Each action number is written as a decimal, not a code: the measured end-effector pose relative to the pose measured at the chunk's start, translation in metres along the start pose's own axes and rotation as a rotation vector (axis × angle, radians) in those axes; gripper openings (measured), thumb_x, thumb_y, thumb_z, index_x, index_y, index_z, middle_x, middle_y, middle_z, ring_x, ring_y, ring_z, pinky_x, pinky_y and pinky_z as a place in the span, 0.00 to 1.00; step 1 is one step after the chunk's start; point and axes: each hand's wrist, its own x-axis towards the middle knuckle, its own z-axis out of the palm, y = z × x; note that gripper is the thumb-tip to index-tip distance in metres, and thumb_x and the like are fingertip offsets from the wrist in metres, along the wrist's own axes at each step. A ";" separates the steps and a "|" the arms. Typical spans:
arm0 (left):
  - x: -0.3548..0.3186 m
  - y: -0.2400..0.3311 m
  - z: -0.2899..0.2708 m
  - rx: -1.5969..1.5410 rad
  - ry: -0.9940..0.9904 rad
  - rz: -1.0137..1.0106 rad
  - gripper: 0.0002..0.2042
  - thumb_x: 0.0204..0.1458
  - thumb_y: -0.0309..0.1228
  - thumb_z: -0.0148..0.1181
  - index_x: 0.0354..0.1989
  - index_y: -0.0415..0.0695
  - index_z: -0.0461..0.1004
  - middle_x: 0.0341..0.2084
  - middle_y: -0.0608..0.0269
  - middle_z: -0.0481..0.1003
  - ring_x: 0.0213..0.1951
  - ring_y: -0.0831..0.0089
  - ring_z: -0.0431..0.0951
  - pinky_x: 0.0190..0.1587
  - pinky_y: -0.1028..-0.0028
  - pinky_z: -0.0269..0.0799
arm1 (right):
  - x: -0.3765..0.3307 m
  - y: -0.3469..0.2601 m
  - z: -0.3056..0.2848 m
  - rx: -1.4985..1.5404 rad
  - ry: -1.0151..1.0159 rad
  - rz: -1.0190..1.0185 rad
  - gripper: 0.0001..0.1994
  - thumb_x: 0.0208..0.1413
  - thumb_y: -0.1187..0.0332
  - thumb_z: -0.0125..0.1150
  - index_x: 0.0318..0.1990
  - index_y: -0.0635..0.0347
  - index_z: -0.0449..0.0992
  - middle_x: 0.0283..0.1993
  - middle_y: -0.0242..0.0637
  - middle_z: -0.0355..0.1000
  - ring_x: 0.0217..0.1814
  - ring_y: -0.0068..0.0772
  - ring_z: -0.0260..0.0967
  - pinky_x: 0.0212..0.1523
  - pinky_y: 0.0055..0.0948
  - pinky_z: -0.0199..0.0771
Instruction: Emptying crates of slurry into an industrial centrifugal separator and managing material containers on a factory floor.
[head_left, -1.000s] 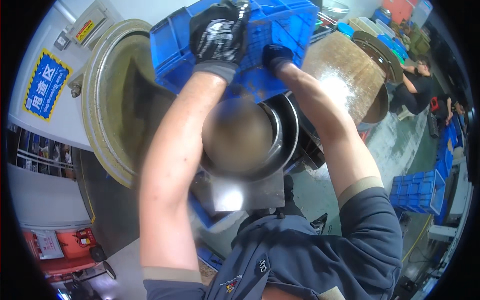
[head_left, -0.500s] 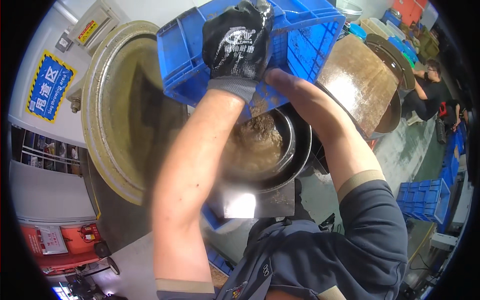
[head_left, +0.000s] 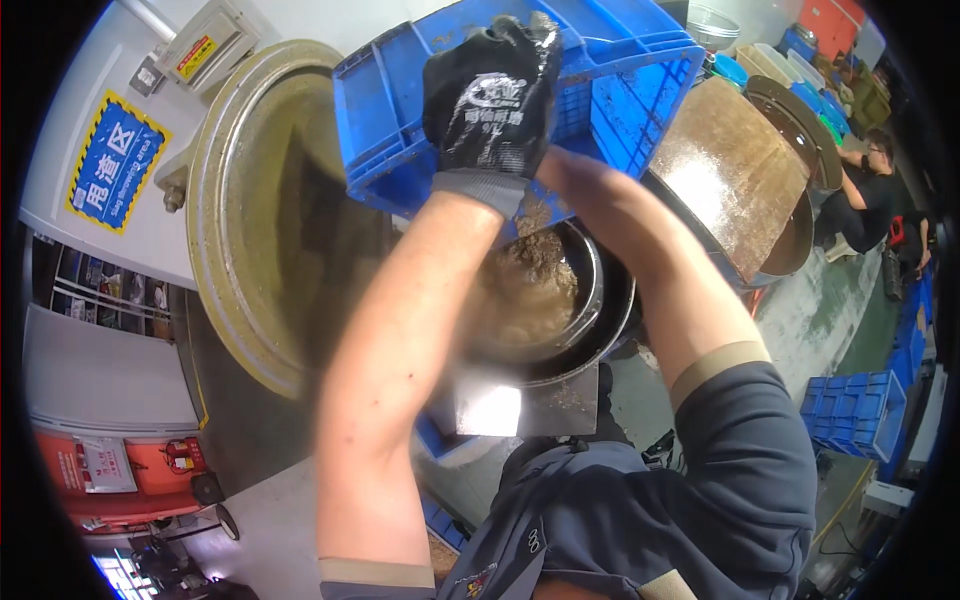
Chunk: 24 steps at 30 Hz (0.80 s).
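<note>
Blue crate (head_left: 625, 95) tilts over a round tub (head_left: 612, 315) of brown sludge (head_left: 525, 305), clasped by the gloved left hand (head_left: 492, 105); the right hand is hidden, its grip impossible to tell. Blue sign (head_left: 118, 162) on the left wall (head_left: 50, 190); grey-green floor (head_left: 815, 295) to the right.

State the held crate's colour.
The crate is blue, with dark specks inside; best seen in the head view.

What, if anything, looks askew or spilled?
Askew: the crate tilts over the tub in the left hand, its wall speckled with dark grit rather than clean. Brown sludge sits inside the tub; I can't make out a spill beyond its rim.
</note>
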 end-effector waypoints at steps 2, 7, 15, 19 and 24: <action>-0.017 -0.017 0.001 0.006 0.018 -0.003 0.17 0.44 0.30 0.53 0.45 0.50 0.74 0.32 0.56 0.75 0.34 0.58 0.78 0.33 0.57 0.71 | -0.013 -0.005 0.018 -0.260 -0.248 -0.370 0.33 0.52 0.38 0.48 0.59 0.49 0.72 0.58 0.46 0.71 0.60 0.48 0.67 0.60 0.39 0.65; -0.023 -0.020 -0.014 0.015 0.024 0.000 0.16 0.46 0.30 0.54 0.46 0.51 0.75 0.31 0.56 0.76 0.35 0.57 0.79 0.34 0.57 0.71 | -0.083 0.010 0.094 -0.850 0.765 -0.384 0.15 0.53 0.58 0.55 0.43 0.53 0.79 0.43 0.47 0.78 0.44 0.45 0.77 0.45 0.42 0.76; -0.010 -0.010 -0.008 -0.004 0.058 -0.010 0.15 0.49 0.29 0.51 0.46 0.52 0.75 0.30 0.57 0.76 0.36 0.59 0.79 0.35 0.57 0.72 | -0.118 0.056 0.144 -0.835 0.700 -0.617 0.09 0.48 0.65 0.55 0.26 0.58 0.79 0.27 0.46 0.76 0.28 0.48 0.75 0.32 0.43 0.74; -0.003 -0.003 -0.019 0.018 -0.040 -0.013 0.17 0.49 0.32 0.54 0.49 0.53 0.75 0.32 0.56 0.77 0.37 0.58 0.79 0.36 0.57 0.72 | -0.121 0.091 0.109 -0.627 0.834 -0.571 0.10 0.47 0.63 0.56 0.27 0.58 0.81 0.28 0.50 0.77 0.31 0.48 0.77 0.34 0.44 0.75; -0.002 -0.007 -0.017 -0.010 0.035 -0.003 0.08 0.55 0.32 0.49 0.32 0.47 0.75 0.24 0.57 0.76 0.29 0.61 0.79 0.32 0.62 0.72 | -0.107 0.084 0.183 -0.774 0.754 -0.382 0.11 0.47 0.65 0.53 0.25 0.63 0.78 0.25 0.52 0.75 0.30 0.54 0.76 0.32 0.48 0.74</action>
